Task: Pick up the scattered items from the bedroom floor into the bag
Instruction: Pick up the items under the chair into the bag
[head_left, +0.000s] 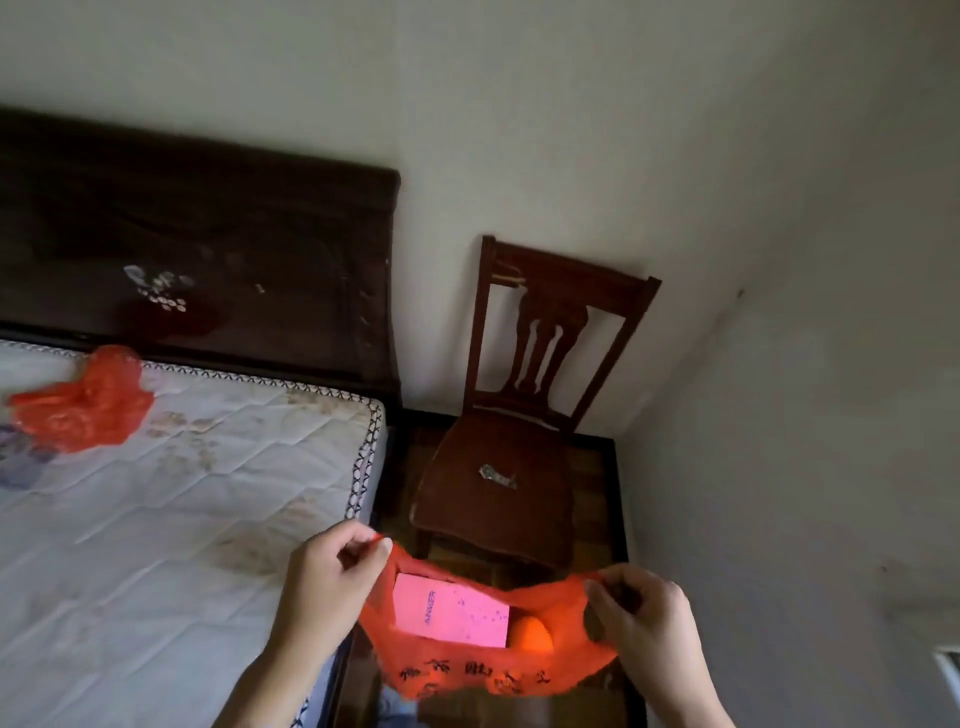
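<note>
A wooden chair (511, 415) stands in the corner beside the bed (182, 493), with a small silver thing (497, 476) on its seat. A crumpled red bag (85, 400) lies on the mattress. The left hand (332, 582) and the right hand (641, 613) each pinch an edge of the red plastic bag (493, 670), holding it spread open between them. Inside it lie a pink box (452, 616) and an orange ball (530, 635).
</note>
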